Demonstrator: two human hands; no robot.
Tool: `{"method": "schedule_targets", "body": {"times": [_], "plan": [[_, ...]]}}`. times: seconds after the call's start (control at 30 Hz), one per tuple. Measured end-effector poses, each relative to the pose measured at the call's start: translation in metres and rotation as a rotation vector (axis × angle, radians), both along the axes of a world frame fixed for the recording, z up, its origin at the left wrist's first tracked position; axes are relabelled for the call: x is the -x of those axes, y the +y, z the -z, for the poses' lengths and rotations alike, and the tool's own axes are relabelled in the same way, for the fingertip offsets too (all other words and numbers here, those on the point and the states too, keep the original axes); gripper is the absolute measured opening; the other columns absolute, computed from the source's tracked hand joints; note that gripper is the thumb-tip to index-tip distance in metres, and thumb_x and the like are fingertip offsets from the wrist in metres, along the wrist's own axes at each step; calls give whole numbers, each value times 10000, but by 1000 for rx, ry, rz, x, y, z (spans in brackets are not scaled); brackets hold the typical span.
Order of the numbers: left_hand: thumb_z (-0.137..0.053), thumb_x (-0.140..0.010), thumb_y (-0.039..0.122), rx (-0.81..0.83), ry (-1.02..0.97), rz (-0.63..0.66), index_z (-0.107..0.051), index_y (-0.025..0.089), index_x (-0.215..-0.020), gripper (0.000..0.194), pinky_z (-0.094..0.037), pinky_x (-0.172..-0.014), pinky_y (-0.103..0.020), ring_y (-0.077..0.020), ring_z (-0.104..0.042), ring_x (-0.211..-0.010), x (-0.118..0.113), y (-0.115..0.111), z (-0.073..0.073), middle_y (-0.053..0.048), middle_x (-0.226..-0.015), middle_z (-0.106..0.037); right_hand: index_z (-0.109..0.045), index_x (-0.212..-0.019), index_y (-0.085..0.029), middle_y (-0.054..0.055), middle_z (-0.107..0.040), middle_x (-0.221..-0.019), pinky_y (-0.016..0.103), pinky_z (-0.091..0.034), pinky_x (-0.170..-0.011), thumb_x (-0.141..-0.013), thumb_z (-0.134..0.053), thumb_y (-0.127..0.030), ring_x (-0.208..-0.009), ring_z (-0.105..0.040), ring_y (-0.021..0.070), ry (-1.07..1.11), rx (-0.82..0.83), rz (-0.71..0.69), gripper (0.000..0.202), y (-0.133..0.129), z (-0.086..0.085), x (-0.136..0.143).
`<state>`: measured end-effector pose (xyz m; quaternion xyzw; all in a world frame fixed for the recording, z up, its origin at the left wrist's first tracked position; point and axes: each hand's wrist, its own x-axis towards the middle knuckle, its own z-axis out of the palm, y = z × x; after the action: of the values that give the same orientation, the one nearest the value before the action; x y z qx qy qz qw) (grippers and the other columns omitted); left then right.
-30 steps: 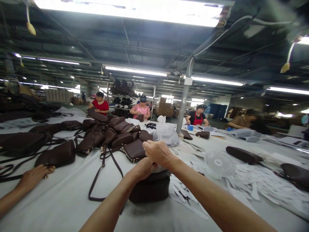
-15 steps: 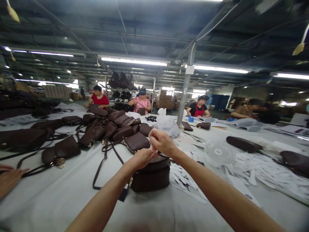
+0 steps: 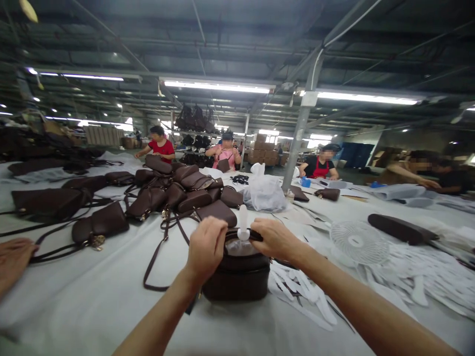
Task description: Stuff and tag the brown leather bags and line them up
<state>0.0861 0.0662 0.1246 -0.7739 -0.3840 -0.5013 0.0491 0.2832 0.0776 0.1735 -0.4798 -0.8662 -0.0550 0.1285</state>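
Note:
A dark brown handbag [image 3: 237,279] stands upright in front of me with its top open and pale lining or wrapping showing inside. My left hand [image 3: 208,244] is closed on the left side of its rim. On the right side of the rim, my right hand [image 3: 276,240] grips with bent fingers. Between the hands, a white paper-like strip [image 3: 243,222] with a rounded lower end sticks up at the bag's far rim. Behind the bag lies another brown bag [image 3: 218,212].
Brown bags [image 3: 185,190] are heaped at left centre. White strips [image 3: 302,289] and a white fan [image 3: 358,242] lie to the right, with a plastic bag [image 3: 263,190] behind. Another person's hand [image 3: 17,259] touches straps at far left. Several co-workers sit beyond, near a metal post [image 3: 299,143].
My hands, earlier together above the bag, have parted to either side of its rim. The white strip and the open mouth now show between them. The view has shifted left.

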Motion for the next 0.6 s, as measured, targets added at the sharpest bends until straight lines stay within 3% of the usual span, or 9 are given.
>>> {"method": "schedule_targets", "body": {"times": [0.07, 0.17, 0.27, 0.37, 0.47, 0.6], "plan": [[-394, -932, 176, -48, 149, 75, -618, 193, -969, 227, -497, -787, -324, -201, -598, -840, -9, -18, 26, -82, -893, -644, -648, -760, -172, 31, -673, -740, 247, -424, -616, -693, -540, -109, -681, -612, 174, 213, 165, -54, 142, 5, -2, -1], [-442, -863, 119, -57, 285, -50, -550, 148, -1186, 341, -496, -859, -445, -282, -597, -956, -24, -29, 63, -141, -1050, -651, -624, -790, -197, -50, -582, -557, 219, -413, -456, -659, -509, -131, -477, -532, 129, 595, 623, -50, 187, 12, -5, -2], [-418, -851, 77, -39, 288, -95, -585, 186, -1072, 298, -467, -911, -472, -259, -607, -863, -33, -30, 85, -92, -931, -665, -587, -743, -196, -55, -565, -526, 218, -453, -427, -671, -582, -227, -451, -548, 125, 872, 999, -37, 79, 16, -4, -3], [-350, -915, 102, -62, 251, -39, -585, 218, -884, 263, -417, -987, -436, -222, -609, -855, -31, -30, 95, -45, -813, -657, -562, -698, -184, -30, -597, -573, 235, -513, -494, -674, -641, -283, -557, -644, 158, 1014, 1152, -27, 128, 18, 1, -5], [-299, -941, 116, -71, 249, -8, -573, 226, -846, 310, -371, -1028, -420, -207, -613, -883, -27, -29, 97, -29, -770, -659, -554, -742, -185, -30, -593, -599, 258, -545, -548, -689, -663, -288, -647, -682, 184, 1046, 1209, -20, 160, 19, 2, -7], [-362, -892, 86, -3, 255, -53, -593, 213, -855, 266, -349, -1042, -426, -211, -611, -998, -31, -28, 95, -51, -991, -709, -537, -838, -185, -12, -618, -716, 290, -552, -635, -754, -648, -286, -747, -676, 187, 964, 1218, -7, 172, 15, -2, -8]]}}
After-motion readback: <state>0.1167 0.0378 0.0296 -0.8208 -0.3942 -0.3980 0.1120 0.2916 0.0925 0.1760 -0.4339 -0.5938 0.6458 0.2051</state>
